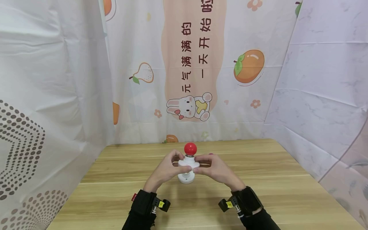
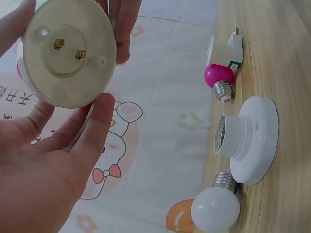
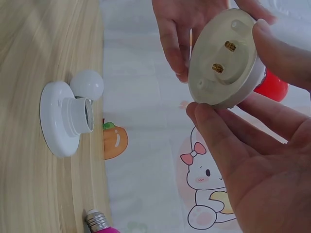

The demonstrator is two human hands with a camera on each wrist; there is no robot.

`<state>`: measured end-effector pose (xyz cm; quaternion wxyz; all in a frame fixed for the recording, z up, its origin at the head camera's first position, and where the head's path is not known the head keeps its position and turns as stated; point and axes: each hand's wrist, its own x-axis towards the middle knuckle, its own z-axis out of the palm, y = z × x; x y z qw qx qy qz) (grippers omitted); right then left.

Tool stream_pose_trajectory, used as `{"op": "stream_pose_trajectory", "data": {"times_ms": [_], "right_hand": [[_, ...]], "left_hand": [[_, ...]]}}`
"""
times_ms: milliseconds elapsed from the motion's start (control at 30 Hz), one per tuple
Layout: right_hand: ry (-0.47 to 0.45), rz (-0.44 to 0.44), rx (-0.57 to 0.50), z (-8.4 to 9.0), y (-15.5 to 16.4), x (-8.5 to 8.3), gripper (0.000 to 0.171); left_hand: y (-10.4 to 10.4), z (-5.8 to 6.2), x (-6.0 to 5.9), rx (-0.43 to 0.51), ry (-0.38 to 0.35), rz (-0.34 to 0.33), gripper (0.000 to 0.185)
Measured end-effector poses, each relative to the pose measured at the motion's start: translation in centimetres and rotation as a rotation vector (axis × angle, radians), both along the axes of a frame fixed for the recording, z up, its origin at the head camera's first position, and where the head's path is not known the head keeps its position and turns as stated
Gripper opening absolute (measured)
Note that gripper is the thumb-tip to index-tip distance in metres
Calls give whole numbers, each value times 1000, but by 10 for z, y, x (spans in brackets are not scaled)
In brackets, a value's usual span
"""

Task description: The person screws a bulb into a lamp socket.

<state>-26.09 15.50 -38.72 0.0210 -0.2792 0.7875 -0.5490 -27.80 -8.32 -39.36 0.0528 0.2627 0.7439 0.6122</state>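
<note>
Both hands hold a white round lamp holder (image 1: 188,163) up over the table, with a red light bulb (image 1: 190,149) standing in its socket. My left hand (image 1: 167,166) grips its left rim between thumb and fingers. On the opposite rim, my right hand (image 1: 216,168) pinches it the same way. The holder's underside (image 2: 73,29) faces the wrist cameras and shows two brass terminals. Below it, a second white lamp holder (image 2: 262,141) sits on the table with its socket vacant. A white bulb (image 3: 87,85) lies beside that one, its metal screw base visible in the left wrist view.
A magenta bulb (image 2: 218,75) with a screw base lies farther along the wooden table (image 1: 115,185). Next to it is a white piece with plug prongs (image 2: 235,51). Printed curtains (image 1: 138,105) hang behind the table and on both sides.
</note>
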Motion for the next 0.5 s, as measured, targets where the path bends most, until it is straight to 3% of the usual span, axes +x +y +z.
{"op": "stream_pose_trajectory", "data": {"times_ms": [500], "right_hand": [[62, 20, 20, -4, -6, -3, 40]], "left_hand": [[-5, -4, -1, -113, 3, 48, 49]]}}
